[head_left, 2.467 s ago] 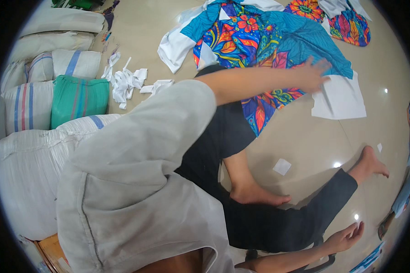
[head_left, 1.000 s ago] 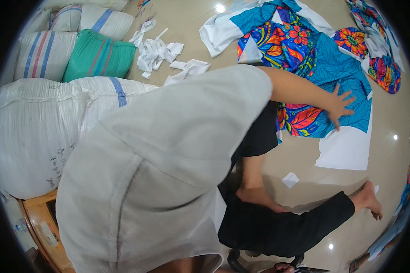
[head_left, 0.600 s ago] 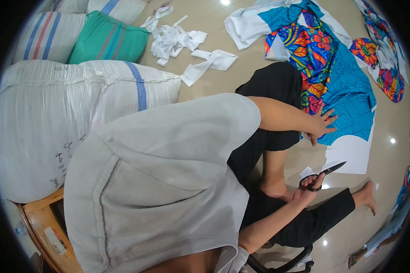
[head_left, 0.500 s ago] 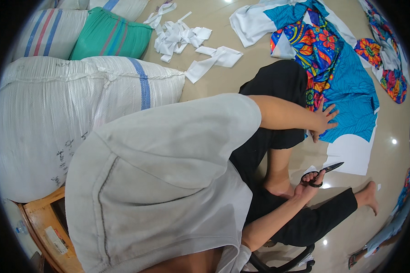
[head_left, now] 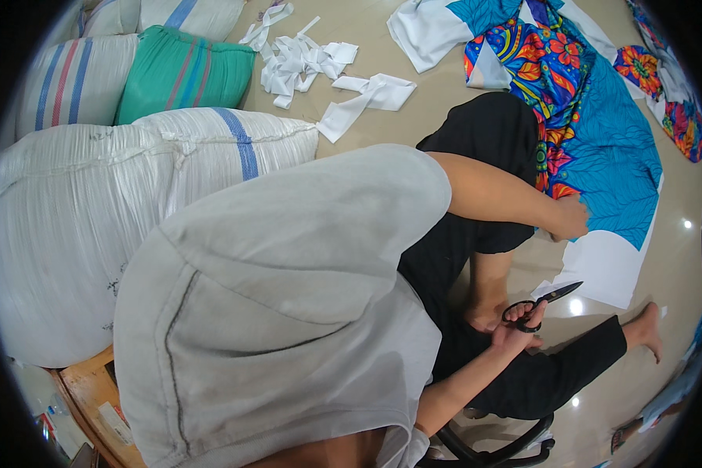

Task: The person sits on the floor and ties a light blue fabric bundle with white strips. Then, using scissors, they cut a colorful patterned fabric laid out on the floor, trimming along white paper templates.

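A large printed cloth [head_left: 612, 168], teal leaf pattern beside a bright floral strip, lies spread on the floor at the upper right, with white fabric [head_left: 600, 261] at its near end. My left hand [head_left: 572, 218] is closed at the teal cloth's edge, fingers curled and gripping it; the fingertips are partly hidden. Lower down, my right hand [head_left: 515, 331] holds black scissors [head_left: 558, 292] by their loops, with the blades together and pointing to the upper right, just short of the white fabric.
Stuffed white sacks [head_left: 62, 234] and a green sack [head_left: 183, 74] fill the left. White fabric strips [head_left: 304, 62] lie on the floor. More floral pieces [head_left: 639, 70] are at the far right. A wooden piece of furniture [head_left: 93, 390] stands lower left; a black curved frame [head_left: 499, 452] is at the bottom.
My left hand has gone from spread flat on the teal cloth to curled closed at its edge. My right hand, still holding the scissors, has shifted slightly left.
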The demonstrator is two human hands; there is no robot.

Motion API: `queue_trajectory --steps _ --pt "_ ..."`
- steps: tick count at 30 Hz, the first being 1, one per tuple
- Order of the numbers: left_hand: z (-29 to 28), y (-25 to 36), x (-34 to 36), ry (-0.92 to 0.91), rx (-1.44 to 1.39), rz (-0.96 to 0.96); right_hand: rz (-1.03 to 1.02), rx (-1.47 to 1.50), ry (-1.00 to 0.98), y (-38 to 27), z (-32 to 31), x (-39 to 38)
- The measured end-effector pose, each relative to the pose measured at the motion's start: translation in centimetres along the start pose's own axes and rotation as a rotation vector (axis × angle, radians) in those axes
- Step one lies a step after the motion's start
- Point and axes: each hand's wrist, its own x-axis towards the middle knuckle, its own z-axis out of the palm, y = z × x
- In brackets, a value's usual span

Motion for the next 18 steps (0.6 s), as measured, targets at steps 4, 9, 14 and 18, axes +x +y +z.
queue_trajectory --steps 4,9,14,18 --pt "0.2 -0.5 0.4 -0.181 -0.009 -0.031 0.055 -0.203 -0.063 0.0 -0.2 -0.5" --pt "0.1 -1.6 1.9 -0.246 -0.151 -0.064 0.193 -0.297 -0.154 -0.4 0.3 -0.1" --pt "-1.2 -2.0 2.2 -0.291 -0.202 -0.074 0.179 -0.376 -0.249 -0.9 0.3 3.3" --pt "-2.1 -2.0 2.0 -0.361 -0.208 -0.073 0.138 -0.383 -0.232 -1.2 1.5 4.9"
